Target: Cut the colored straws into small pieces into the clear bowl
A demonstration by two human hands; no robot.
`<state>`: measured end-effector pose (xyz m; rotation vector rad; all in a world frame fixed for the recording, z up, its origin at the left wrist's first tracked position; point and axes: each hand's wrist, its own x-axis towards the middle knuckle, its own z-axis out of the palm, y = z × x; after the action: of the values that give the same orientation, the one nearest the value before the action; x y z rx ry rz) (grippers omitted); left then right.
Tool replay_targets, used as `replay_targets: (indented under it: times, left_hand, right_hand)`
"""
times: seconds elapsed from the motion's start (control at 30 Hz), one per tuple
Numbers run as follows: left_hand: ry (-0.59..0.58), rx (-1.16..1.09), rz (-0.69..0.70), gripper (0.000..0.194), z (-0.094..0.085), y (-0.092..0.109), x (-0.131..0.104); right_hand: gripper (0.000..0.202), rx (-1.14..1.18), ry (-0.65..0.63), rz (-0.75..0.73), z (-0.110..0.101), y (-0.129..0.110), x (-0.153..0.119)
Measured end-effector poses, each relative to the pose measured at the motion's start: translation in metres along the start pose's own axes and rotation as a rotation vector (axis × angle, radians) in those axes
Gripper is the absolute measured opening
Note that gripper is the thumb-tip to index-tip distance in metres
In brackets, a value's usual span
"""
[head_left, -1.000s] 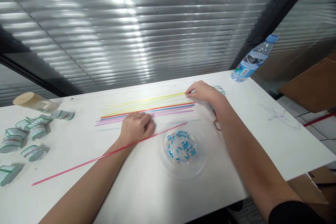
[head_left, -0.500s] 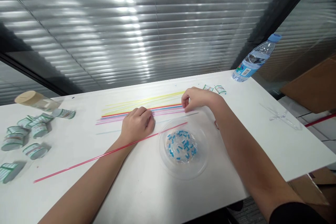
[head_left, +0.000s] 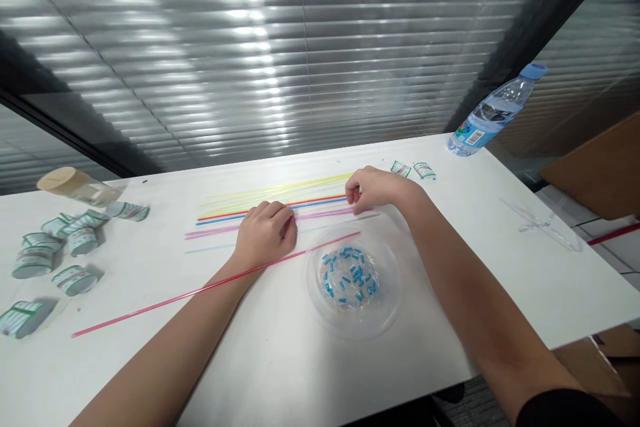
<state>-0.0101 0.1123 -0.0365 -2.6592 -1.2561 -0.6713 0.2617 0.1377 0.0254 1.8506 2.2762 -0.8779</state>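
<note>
Several long, thin, coloured straws (head_left: 320,201) lie side by side on the white table: yellow, red, blue, purple and pale ones. My left hand (head_left: 266,230) rests over them near their middle, fingers curled down on the straws. At their right ends, my right hand (head_left: 373,188) has its thumb and fingers pinched on the straws; its fingertips are partly hidden. A long pink-red straw (head_left: 150,307) slants across my left forearm, its right end over the rim of a clear plastic bowl (head_left: 387,320). Small blue cut pieces (head_left: 357,275) lie in the bowl.
Several white-and-green wrapped packets (head_left: 83,240) and a beige-lidded jar (head_left: 75,185) are at left. Two similar packets (head_left: 424,171) lie beyond my right hand. A water bottle (head_left: 495,110) stands at the back right corner, with clear plastic strips (head_left: 543,225) nearer the right edge.
The left part of the blue straw now lies closer to the red one, apart from the purple ones. Both hands keep nearly the same place; the view has shifted slightly.
</note>
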Motion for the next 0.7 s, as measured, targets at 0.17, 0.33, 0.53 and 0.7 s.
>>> replay_targets:
  times: [0.17,0.33,0.53,0.7]
  left_hand:
    - [-0.010,-0.005,0.023,0.016,-0.0005,-0.0002,-0.0003]
    - [-0.005,-0.024,0.053,0.015,-0.0017,0.0004,-0.0002]
    - [-0.028,-0.036,0.050,0.016,-0.0020,0.0008,0.0011]
    - [-0.055,-0.041,0.039,0.018,-0.0028,0.0014,0.0011]
  right_hand:
    - [0.021,-0.003,-0.012,0.009,-0.0005,-0.0010,-0.0008]
    - [0.020,0.006,-0.041,0.011,-0.0007,-0.0019,-0.0023]
    - [0.015,0.036,-0.090,-0.004,-0.0007,-0.0005,-0.0029]
    - [0.017,0.035,-0.017,0.014,-0.0017,-0.0014,-0.0028]
